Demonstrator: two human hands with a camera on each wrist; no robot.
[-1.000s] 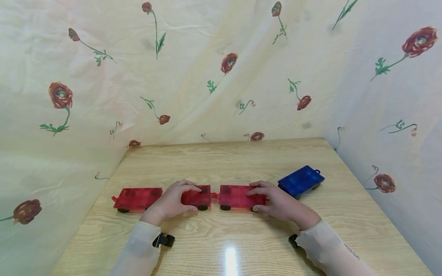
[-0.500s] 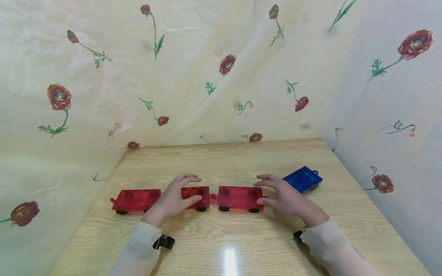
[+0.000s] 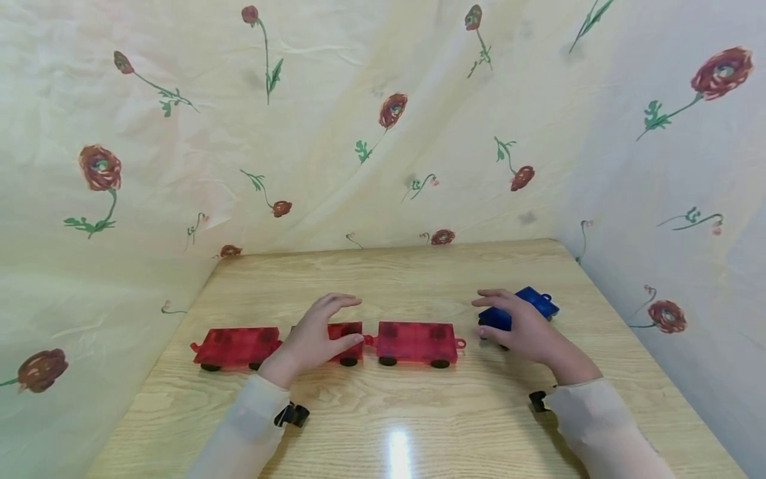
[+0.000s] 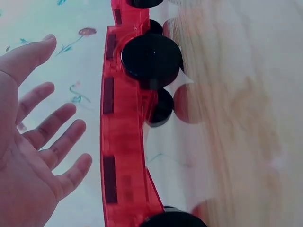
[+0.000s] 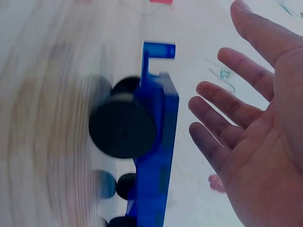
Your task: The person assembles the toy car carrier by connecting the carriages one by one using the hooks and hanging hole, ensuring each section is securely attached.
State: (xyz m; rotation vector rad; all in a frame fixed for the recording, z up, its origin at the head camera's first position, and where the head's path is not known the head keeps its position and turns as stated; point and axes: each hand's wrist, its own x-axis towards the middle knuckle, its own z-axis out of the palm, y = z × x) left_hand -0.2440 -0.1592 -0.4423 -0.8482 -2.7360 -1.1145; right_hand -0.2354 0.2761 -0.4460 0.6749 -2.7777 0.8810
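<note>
Three translucent red toy train cars with black wheels stand in a row on the table: a left one [image 3: 236, 346], a middle one [image 3: 347, 328] and a right one [image 3: 417, 342]. My left hand [image 3: 309, 340] hovers over the middle car and partly hides it; its fingers are apart from the red car [image 4: 124, 132] in the left wrist view. Farther right, a blue toy train car [image 3: 536, 301] stands at an angle, partly covered by my right hand [image 3: 522, 327]. In the right wrist view, that hand's spread fingers lie beside the blue car [image 5: 161, 142] without touching it.
The wooden table [image 3: 383, 406] reaches back to a flower-printed cloth [image 3: 323, 133] that also hangs along both sides. A small hook end [image 3: 195, 347] sticks out at the left of the row, and a ring [image 3: 460, 343] at its right.
Both hands have come off the red cars. My right hand has moved right to the blue car, while my left has lifted and shifted slightly right. The cars have stayed in place.
</note>
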